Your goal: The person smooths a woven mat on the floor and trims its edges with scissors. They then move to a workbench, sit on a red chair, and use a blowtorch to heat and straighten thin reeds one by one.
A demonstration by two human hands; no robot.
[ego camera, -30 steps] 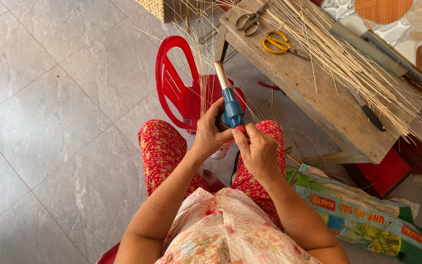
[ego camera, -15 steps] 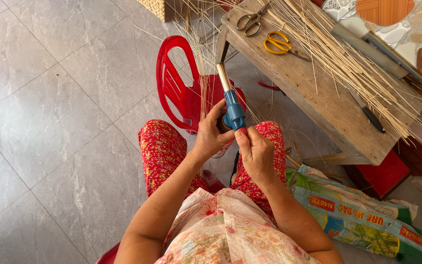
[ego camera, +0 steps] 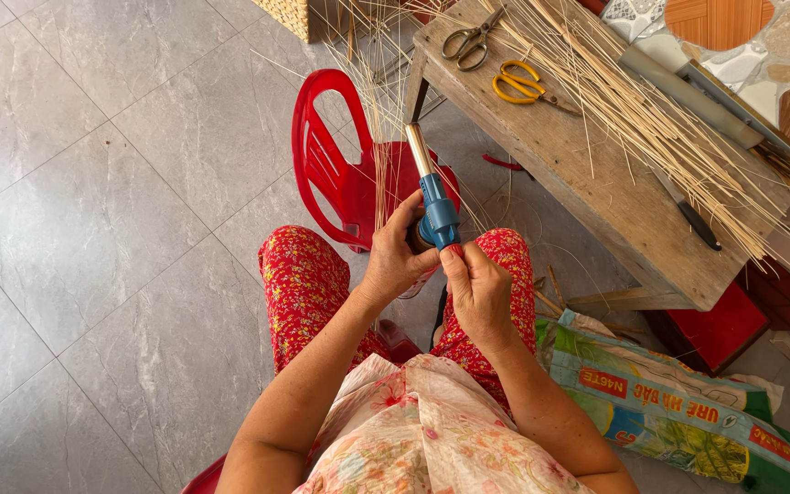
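Note:
I hold a blue gas torch [ego camera: 438, 212] with a metal nozzle pointing up and away, over my knees in red flowered trousers. My left hand [ego camera: 397, 258] wraps around its lower body from the left. My right hand [ego camera: 475, 285] grips it from the right, thumb pressed against the blue head. Thin straw stalks [ego camera: 378, 110] stand just beyond the nozzle, rising from a red plastic chair [ego camera: 340, 174].
A wooden bench [ego camera: 596, 174] at right carries a sheaf of long straw [ego camera: 651, 119], grey scissors [ego camera: 470, 38], yellow-handled scissors [ego camera: 521, 84] and knives [ego camera: 688, 82]. A printed sack [ego camera: 678, 402] lies on the tiled floor at lower right. A woven basket [ego camera: 290, 14] stands at the top.
My right hand has shifted slightly on the torch, and the torch has tilted a little more upright. The rest is unchanged.

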